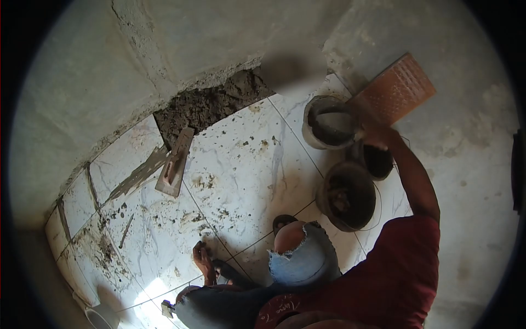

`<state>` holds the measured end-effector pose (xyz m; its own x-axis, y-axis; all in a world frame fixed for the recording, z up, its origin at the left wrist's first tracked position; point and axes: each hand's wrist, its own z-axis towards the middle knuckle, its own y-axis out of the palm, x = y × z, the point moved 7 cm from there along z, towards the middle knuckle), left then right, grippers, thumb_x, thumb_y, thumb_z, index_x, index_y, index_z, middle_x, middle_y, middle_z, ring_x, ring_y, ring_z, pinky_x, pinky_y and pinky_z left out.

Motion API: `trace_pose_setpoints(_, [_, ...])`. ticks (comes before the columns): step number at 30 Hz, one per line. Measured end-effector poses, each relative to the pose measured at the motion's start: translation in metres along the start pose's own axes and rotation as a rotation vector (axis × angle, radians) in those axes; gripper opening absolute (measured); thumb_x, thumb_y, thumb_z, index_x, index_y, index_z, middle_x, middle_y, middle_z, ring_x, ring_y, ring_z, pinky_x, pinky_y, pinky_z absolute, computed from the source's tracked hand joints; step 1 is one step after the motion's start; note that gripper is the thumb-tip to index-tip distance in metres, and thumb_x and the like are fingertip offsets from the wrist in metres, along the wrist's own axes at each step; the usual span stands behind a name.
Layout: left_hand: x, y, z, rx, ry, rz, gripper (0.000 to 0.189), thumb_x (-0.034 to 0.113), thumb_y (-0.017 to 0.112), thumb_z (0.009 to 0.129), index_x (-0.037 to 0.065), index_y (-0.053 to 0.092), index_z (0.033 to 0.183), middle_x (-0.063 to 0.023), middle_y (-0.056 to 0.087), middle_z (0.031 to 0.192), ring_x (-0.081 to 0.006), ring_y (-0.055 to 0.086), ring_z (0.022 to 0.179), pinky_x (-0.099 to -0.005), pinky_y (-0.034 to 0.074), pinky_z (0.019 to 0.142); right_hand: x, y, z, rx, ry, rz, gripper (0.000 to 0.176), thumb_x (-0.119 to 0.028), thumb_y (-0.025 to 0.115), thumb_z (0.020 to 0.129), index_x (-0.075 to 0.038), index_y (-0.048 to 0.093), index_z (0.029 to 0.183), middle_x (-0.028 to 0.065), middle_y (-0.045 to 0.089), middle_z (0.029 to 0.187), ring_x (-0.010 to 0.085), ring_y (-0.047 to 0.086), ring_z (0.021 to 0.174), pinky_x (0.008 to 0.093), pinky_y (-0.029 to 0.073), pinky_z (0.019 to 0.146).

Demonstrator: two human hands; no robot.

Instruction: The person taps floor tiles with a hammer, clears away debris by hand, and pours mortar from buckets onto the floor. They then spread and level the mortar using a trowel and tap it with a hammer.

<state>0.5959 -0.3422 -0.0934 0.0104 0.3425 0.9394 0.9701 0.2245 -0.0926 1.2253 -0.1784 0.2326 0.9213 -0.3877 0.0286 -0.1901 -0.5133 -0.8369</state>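
Observation:
My right hand (377,137) is at the rim of a mortar-smeared bucket (311,129), fingers closed round the handle end of a trowel (335,125). Its greyish blade lies inside the bucket; the grip itself is blurred. Low beside my knee, my left hand (203,260) hangs over the tiled floor (241,164) with loosely bent fingers and nothing visible in them. A flat plastering trowel (175,164) rests on the tiles, its far end at the edge of a strip of dark wet mortar (213,104) along the wall.
A larger dark bucket (346,197) and a smaller container (378,162) stand near my right knee. An orange-brown tile (397,90) leans on the right wall. Mortar crumbs and a thin stick (126,231) lie on the tiles. A pale bucket (98,318) shows at lower left.

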Motion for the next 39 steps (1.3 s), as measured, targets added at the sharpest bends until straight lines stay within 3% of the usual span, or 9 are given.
trace_pose_setpoints(2, [0.000, 0.000, 0.001, 0.001, 0.006, -0.014, 0.032, 0.024, 0.046, 0.090, 0.001, 0.053, 0.111, -0.0079, 0.060, 0.095, -0.0138, 0.054, 0.077, -0.0257, 0.044, 0.066, -0.001, 0.023, -0.012, -0.070, 0.038, -0.007, 0.042, -0.020, 0.061, 0.070, 0.002, 0.052, 0.106, 0.0228, 0.061, 0.090, 0.0324, 0.062, 0.084, 0.0437, 0.048, 0.072])
trace_pose_setpoints(6, [0.010, 0.003, -0.001, 0.001, 0.003, 0.000, 0.035, 0.027, 0.048, 0.089, 0.001, 0.053, 0.111, -0.0084, 0.060, 0.095, -0.0140, 0.054, 0.078, -0.0273, 0.044, 0.068, -0.021, 0.081, -0.033, 0.375, -0.260, -0.097, 0.039, -0.017, 0.057, 0.073, 0.000, 0.050, 0.108, 0.0236, 0.059, 0.094, 0.0381, 0.059, 0.084, 0.0464, 0.047, 0.075])
trace_pose_setpoints(12, [0.005, -0.003, -0.001, -0.022, 0.072, -0.082, 0.037, 0.029, 0.048, 0.090, 0.000, 0.051, 0.113, -0.0100, 0.060, 0.093, -0.0150, 0.054, 0.078, -0.0279, 0.045, 0.070, -0.061, 0.120, -0.083, 0.486, -0.140, -0.108, 0.041, -0.008, 0.044, 0.076, -0.003, 0.046, 0.117, 0.0235, 0.057, 0.103, 0.0410, 0.057, 0.090, 0.0471, 0.047, 0.077])
trace_pose_setpoints(19, [0.009, 0.002, -0.001, -0.017, 0.000, -0.124, 0.037, 0.031, 0.048, 0.091, 0.000, 0.051, 0.111, -0.0088, 0.058, 0.089, -0.0153, 0.054, 0.077, -0.0276, 0.046, 0.068, -0.042, 0.082, -0.154, 0.212, 0.034, -0.160, 0.049, -0.010, 0.046, 0.077, -0.003, 0.039, 0.125, 0.0231, 0.053, 0.110, 0.0381, 0.056, 0.096, 0.0455, 0.047, 0.079])
trace_pose_setpoints(21, [0.012, 0.001, -0.002, -0.025, 0.038, -0.123, 0.037, 0.031, 0.047, 0.091, 0.001, 0.051, 0.112, -0.0082, 0.058, 0.089, -0.0151, 0.055, 0.077, -0.0277, 0.046, 0.068, -0.050, 0.067, -0.160, 0.183, -0.230, -0.183, 0.049, -0.011, 0.047, 0.075, -0.005, 0.042, 0.123, 0.0221, 0.054, 0.109, 0.0396, 0.057, 0.092, 0.0449, 0.047, 0.079])
trace_pose_setpoints(25, [0.011, 0.001, -0.002, -0.037, 0.039, -0.160, 0.037, 0.031, 0.047, 0.092, 0.001, 0.051, 0.112, -0.0082, 0.058, 0.091, -0.0151, 0.055, 0.078, -0.0275, 0.046, 0.068, -0.023, 0.072, -0.140, 0.032, 0.179, 0.786, 0.036, -0.021, 0.050, 0.082, -0.003, 0.049, 0.113, 0.0160, 0.058, 0.090, 0.0224, 0.059, 0.070, 0.0323, 0.049, 0.060])
trace_pose_setpoints(26, [0.009, 0.000, -0.002, -0.029, 0.053, -0.178, 0.037, 0.031, 0.047, 0.092, 0.001, 0.051, 0.112, -0.0084, 0.058, 0.091, -0.0152, 0.055, 0.078, -0.0276, 0.046, 0.069, -0.015, 0.081, -0.125, 0.032, 0.170, 0.780, 0.036, -0.021, 0.050, 0.082, -0.003, 0.049, 0.113, 0.0160, 0.058, 0.090, 0.0224, 0.059, 0.070, 0.0323, 0.049, 0.060])
trace_pose_setpoints(28, [0.008, -0.002, -0.002, -0.012, 0.066, -0.198, 0.037, 0.031, 0.047, 0.092, 0.000, 0.051, 0.112, -0.0086, 0.058, 0.092, -0.0153, 0.055, 0.078, -0.0277, 0.046, 0.069, -0.008, 0.109, -0.084, -0.068, -0.036, 1.637, 0.030, -0.021, 0.048, 0.086, -0.003, 0.050, 0.111, 0.0121, 0.055, 0.086, 0.0144, 0.054, 0.064, 0.0270, 0.046, 0.053])
trace_pose_setpoints(39, [0.006, -0.003, -0.001, 0.030, 0.100, -0.117, 0.040, 0.035, 0.048, 0.091, 0.000, 0.052, 0.111, -0.0092, 0.058, 0.094, -0.0150, 0.054, 0.078, -0.0287, 0.046, 0.068, -0.071, 0.207, -0.080, 0.130, 0.276, 2.131, 0.029, -0.025, 0.043, 0.088, -0.004, 0.048, 0.109, 0.0085, 0.057, 0.087, 0.0139, 0.052, 0.059, 0.0244, 0.043, 0.048])
